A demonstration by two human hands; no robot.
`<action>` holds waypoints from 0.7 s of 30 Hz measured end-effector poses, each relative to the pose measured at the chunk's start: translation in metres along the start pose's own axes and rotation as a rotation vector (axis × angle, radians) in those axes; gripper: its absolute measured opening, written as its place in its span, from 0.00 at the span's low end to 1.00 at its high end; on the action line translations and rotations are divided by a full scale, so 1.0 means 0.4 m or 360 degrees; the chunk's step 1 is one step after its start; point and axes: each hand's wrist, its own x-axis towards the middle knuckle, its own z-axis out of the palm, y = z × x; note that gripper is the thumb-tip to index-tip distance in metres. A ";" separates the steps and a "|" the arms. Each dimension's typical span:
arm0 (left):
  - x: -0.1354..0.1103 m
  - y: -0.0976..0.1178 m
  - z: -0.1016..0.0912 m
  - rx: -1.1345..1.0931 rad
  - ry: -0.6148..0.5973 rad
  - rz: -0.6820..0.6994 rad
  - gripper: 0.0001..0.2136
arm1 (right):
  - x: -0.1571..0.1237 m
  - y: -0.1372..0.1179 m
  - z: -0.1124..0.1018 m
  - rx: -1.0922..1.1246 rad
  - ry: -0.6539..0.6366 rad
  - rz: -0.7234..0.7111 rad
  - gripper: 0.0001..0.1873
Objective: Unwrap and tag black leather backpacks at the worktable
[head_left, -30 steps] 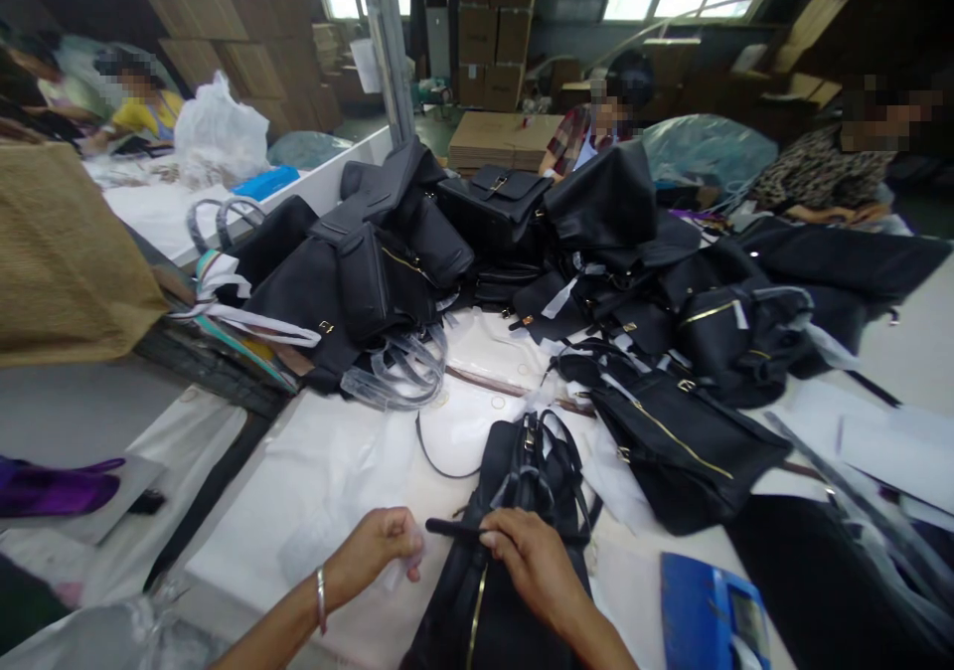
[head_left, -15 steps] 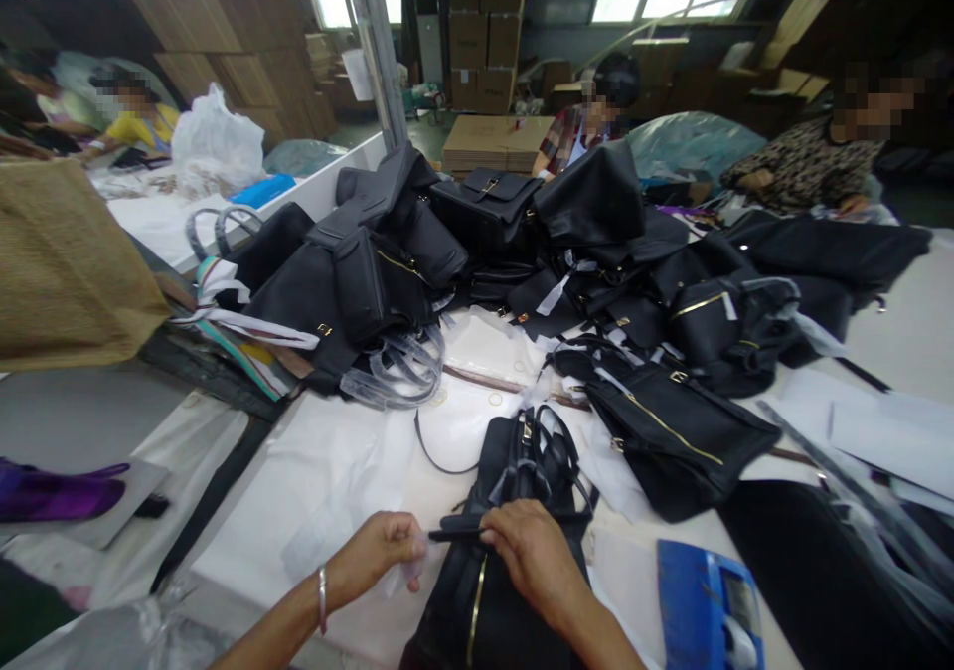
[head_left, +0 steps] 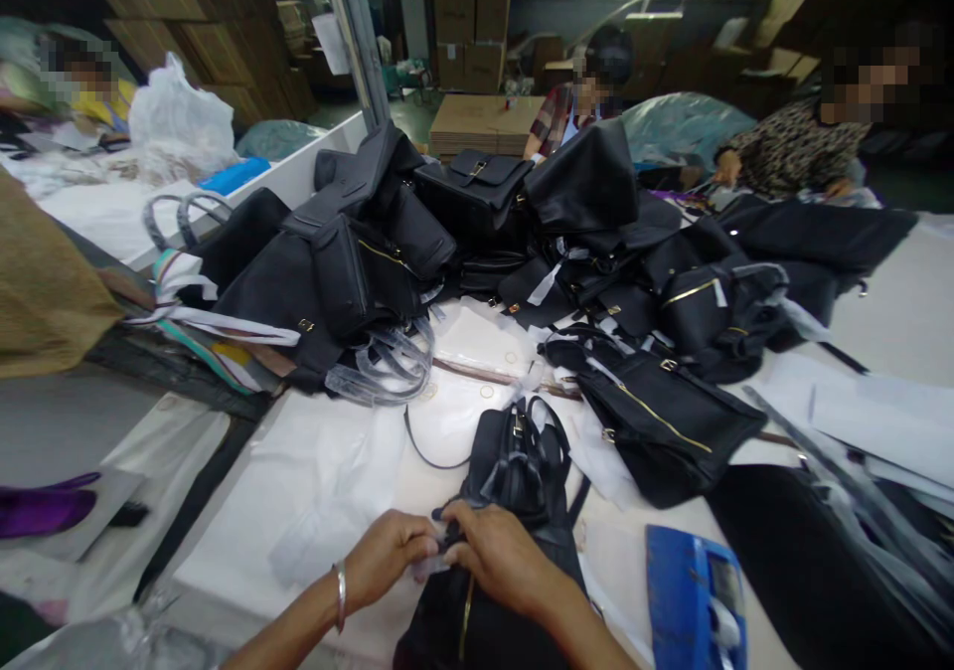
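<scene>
A black backpack [head_left: 436, 615] with a gold zipper lies on the table right in front of me, its straps and buckle at the far end. My right hand [head_left: 503, 556] is closed around a black strap [head_left: 450, 535] over the bag's middle. Pinched at the end of that strap, my left hand [head_left: 392, 554] holds a small piece of clear plastic film [head_left: 426, 569]. The two hands almost touch, so the fingertips partly hide the strap end and the film. A metal bangle [head_left: 341, 595] circles my left wrist.
A blue tape dispenser [head_left: 675, 595] stands right of the backpack. Another black bag [head_left: 671, 431] lies beyond it. Several black bags [head_left: 358, 282] are heaped across the back. White paper sheets [head_left: 298, 491] cover the table at left. A co-worker [head_left: 794, 153] sits at far right.
My left hand has moved right to meet the strap end, and my right hand has shifted slightly left. The strap, held out flat before, is now bunched between the fingers.
</scene>
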 end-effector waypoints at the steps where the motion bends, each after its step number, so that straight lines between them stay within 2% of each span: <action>1: 0.003 -0.001 -0.008 0.0047 0.0006 -0.0009 0.13 | -0.006 0.016 -0.008 -0.0017 0.0021 0.0035 0.14; 5: 0.024 0.003 -0.022 0.0268 0.0064 0.0002 0.15 | -0.015 0.071 -0.029 -0.0109 0.0047 0.0198 0.06; 9: 0.056 0.015 -0.007 0.0376 0.0013 0.0070 0.15 | -0.006 0.082 -0.031 -0.0069 0.0049 0.0176 0.07; 12: 0.069 0.023 -0.007 0.0364 -0.0035 0.0096 0.16 | -0.013 0.092 -0.042 -0.0051 0.0067 0.0289 0.06; 17: 0.080 0.037 -0.016 0.0609 0.0087 0.0179 0.18 | -0.024 0.104 -0.060 -0.0017 0.0079 0.0399 0.07; 21: 0.082 0.058 -0.010 0.0851 0.0155 0.0285 0.19 | -0.010 0.091 -0.052 -0.0016 0.0086 0.0461 0.10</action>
